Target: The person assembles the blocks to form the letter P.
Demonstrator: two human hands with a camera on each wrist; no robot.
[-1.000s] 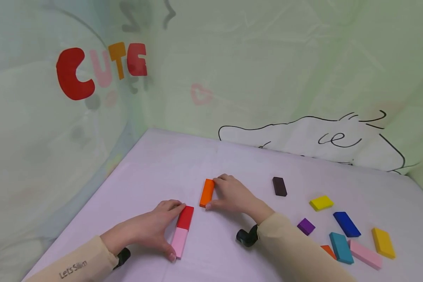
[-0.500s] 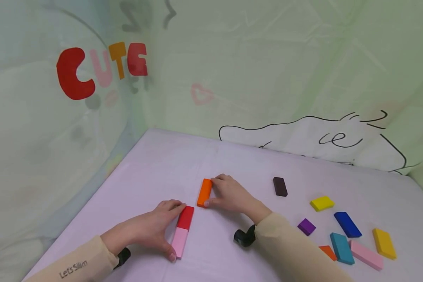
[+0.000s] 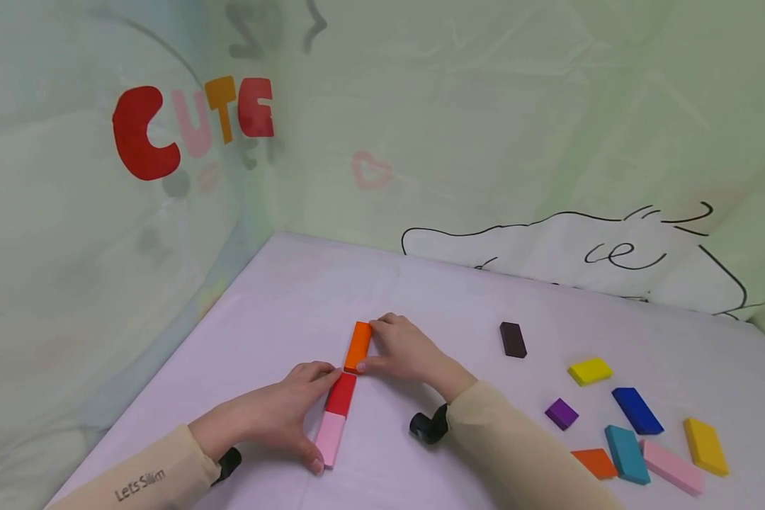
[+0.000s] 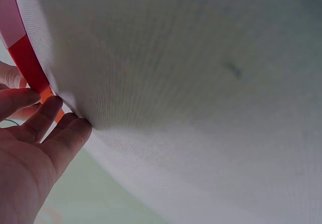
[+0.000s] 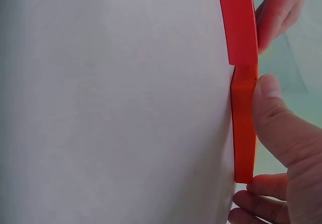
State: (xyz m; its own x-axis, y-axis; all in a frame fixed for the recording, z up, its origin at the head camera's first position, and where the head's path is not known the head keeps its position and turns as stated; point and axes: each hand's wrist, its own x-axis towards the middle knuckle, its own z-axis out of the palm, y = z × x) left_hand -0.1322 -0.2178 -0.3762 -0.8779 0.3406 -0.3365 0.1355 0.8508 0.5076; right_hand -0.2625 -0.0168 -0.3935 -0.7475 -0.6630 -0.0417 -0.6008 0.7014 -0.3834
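My left hand [image 3: 277, 414] spans a row of two blocks, with the fingertips at the red block's [image 3: 341, 394] far end and the thumb at the pink block's [image 3: 330, 440] near end. The red and pink blocks lie end to end. My right hand [image 3: 404, 350] holds an orange block [image 3: 358, 347] by its two ends, thumb near and fingers far. In the right wrist view, the orange block [image 5: 243, 128] meets the end of the red block [image 5: 240, 27], slightly offset. The left wrist view catches the left hand [image 4: 35, 148] beside the red block [image 4: 29, 65].
Several loose blocks lie to the right: dark brown [image 3: 513, 340], yellow [image 3: 590, 371], purple [image 3: 562, 414], blue [image 3: 637, 411], teal [image 3: 627, 455], pink [image 3: 672, 467], golden yellow [image 3: 705, 446] and orange [image 3: 596, 463]. Fabric walls [image 3: 484, 142] bound the pale table [image 3: 319, 276] at left and back.
The right hand has slid the orange block left, up to the far end of the red block. The left hand keeps its place at the red and pink blocks.
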